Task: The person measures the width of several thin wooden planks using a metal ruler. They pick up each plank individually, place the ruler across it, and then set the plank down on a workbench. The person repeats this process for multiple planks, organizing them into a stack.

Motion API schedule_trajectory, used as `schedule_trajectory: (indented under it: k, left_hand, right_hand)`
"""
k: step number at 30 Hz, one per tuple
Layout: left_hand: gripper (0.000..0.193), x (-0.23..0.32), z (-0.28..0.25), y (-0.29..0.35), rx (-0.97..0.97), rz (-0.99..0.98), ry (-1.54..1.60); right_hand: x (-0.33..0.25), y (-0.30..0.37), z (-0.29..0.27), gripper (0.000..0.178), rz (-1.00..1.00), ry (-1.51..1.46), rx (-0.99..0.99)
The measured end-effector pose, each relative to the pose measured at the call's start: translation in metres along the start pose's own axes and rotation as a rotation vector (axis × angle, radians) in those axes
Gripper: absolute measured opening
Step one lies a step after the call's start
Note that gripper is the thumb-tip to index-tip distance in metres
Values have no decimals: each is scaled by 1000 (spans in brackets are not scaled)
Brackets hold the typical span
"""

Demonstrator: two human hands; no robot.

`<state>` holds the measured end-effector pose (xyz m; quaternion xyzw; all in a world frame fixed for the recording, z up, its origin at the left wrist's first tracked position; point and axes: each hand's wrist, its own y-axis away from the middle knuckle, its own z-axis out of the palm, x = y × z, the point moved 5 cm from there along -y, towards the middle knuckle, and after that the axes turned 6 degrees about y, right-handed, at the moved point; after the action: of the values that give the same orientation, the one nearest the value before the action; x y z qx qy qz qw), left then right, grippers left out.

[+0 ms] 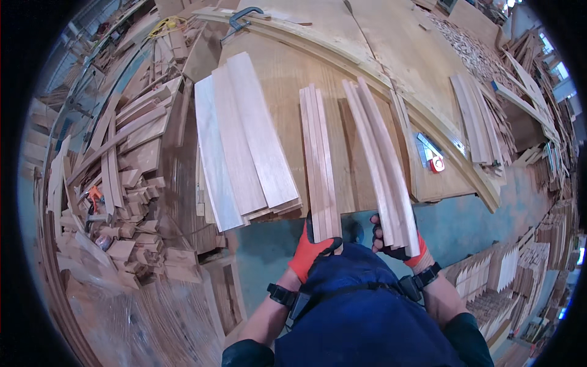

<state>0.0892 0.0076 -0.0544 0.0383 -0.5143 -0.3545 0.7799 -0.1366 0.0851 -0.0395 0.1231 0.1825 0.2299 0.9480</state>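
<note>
The person stands at the near edge of a pale plywood worktop (278,73), each hand closed around the near end of its own group of wood. The left hand (313,249), in a red-orange and black glove, clasps a narrow bundle of long, pinkish-brown wooden strips (320,165), its thumb laid across the near end. The right hand (420,248), gloved alike, grips a set of long, pale brown, stepped wooden mouldings (382,165), fingers showing at their left edge. Both groups reach away from the hands over the worktop, long axes running near to far; the bundle leans slightly left at its far end, the mouldings lean left more strongly. They lie side by side with a gap between, narrower at the far ends than at the near ones. Whether their undersides rest on the worktop cannot be told. To the left of the bundle, nearer the left hand, lie wide, flat, pale planks (247,140); to the right of the mouldings, beyond the right hand, sits a small red tape measure (436,164).
</note>
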Motion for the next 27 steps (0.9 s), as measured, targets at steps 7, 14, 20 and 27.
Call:
schedule_trajectory:
  k: [7,14,20,27]
  left_hand:
    - [90,-32,-3,-13,-20,-2,-55]
    - [100,-20,23,-14,-86,-109,-112]
    - [106,-9,31,-15,-178,-105,-151]
    - [88,54,40,-16,24,-11,-883]
  right_hand:
    - [11,-7,-47,90,-88,322,486]
    - [18,-14,-31,85,-35,409,360]
    - [29,-18,-54,72,101,491,420]
    - [-18,23,-61,49,-184,1014,766]
